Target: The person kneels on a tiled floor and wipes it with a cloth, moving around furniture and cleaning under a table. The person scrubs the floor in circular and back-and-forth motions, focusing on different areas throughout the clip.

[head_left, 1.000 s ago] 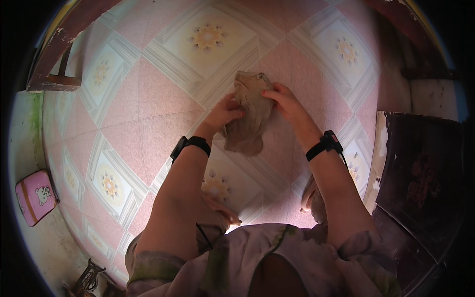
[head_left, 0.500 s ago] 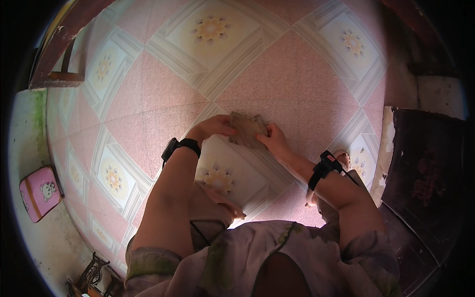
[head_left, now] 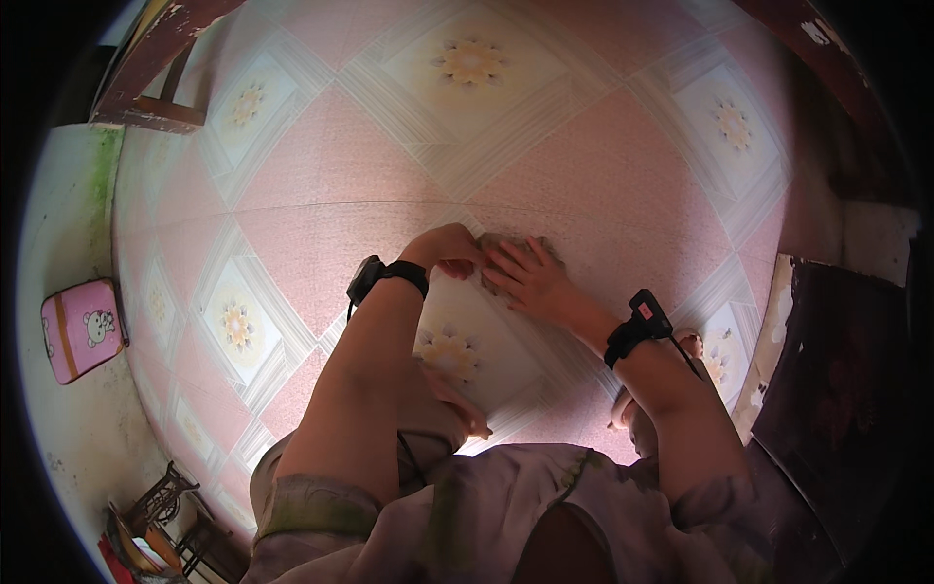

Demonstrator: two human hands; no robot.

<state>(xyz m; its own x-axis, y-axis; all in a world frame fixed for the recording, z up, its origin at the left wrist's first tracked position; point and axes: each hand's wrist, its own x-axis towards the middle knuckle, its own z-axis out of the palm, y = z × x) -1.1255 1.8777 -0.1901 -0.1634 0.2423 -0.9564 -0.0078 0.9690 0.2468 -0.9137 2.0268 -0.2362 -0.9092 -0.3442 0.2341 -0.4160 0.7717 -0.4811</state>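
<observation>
A grey-brown folded cloth (head_left: 498, 239) lies on the patterned floor in front of me, mostly covered by my hands. My right hand (head_left: 525, 276) rests flat on top of it, fingers spread and pointing up and left. At the cloth's left edge is my left hand (head_left: 446, 249), its fingers curled inward and closed at the fabric; the fingertips are partly hidden. Black bands with small devices circle both wrists. My bare feet show below the hands, on either side.
Pink and white flower-patterned flooring (head_left: 341, 165) spreads all around. A dark cabinet or box (head_left: 837, 389) with a peeling edge stands at right. At left are a pink case (head_left: 84, 329) with a bear picture and a worn wooden frame (head_left: 161, 73). A small dark stand (head_left: 161, 496) sits lower left.
The cloth, held by both hands at its sides before, now lies under my right hand, which has opened and flattened on it. My left hand stays at its left edge. The view has shifted slightly.
</observation>
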